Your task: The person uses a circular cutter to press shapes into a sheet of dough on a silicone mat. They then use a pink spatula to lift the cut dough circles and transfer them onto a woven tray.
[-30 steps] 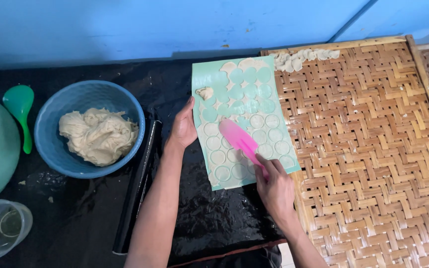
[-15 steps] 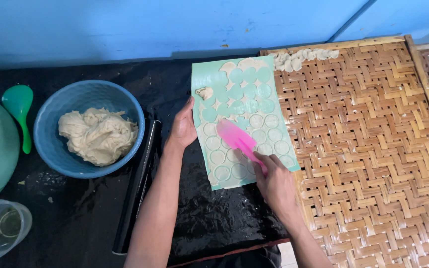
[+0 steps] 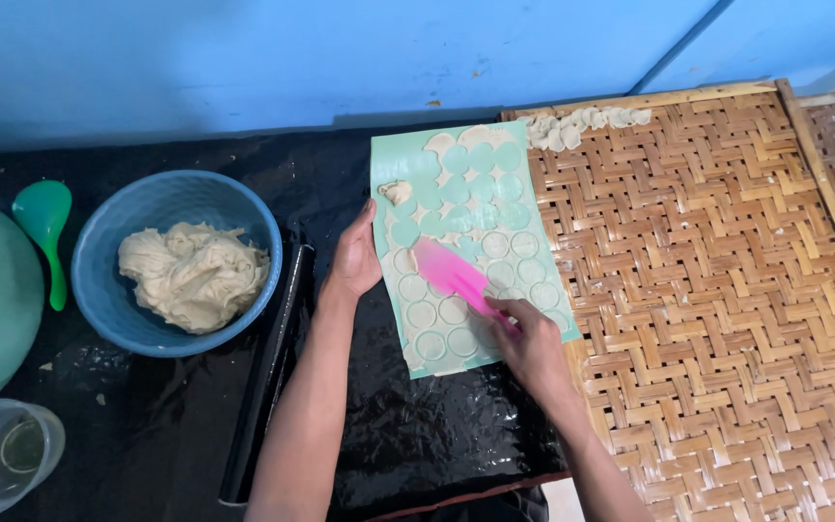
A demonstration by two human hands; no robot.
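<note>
Hands over a mint-green cutting mat (image 3: 495,184), seen from the head camera looking straight down. I see the right hand (image 3: 532,340) with its fingers closed around the handle of a pink spatula (image 3: 451,275); the flat blade points up and to the left and lies on the middle of the mat, touching the dough there. The left hand (image 3: 357,257) is flat and open, fingers together, pressed on the mat's left edge, holding nothing. The mat lies partly on black plastic sheeting (image 3: 417,425) and partly on a woven bamboo tray (image 3: 727,290) to the right. Thin dough on the mat is cut into rows of rounds; the upper rows are bare green circles, the lower rows are filled. A small dough scrap (image 3: 397,191) sits near the mat's upper left. Cut dough rounds (image 3: 582,122) are piled at the tray's top edge. Left of the mat lies a black rolling pin (image 3: 268,377), then a blue bowl (image 3: 244,217) holding a lump of dough (image 3: 191,274). A green spoon (image 3: 43,232) lies further left.
</note>
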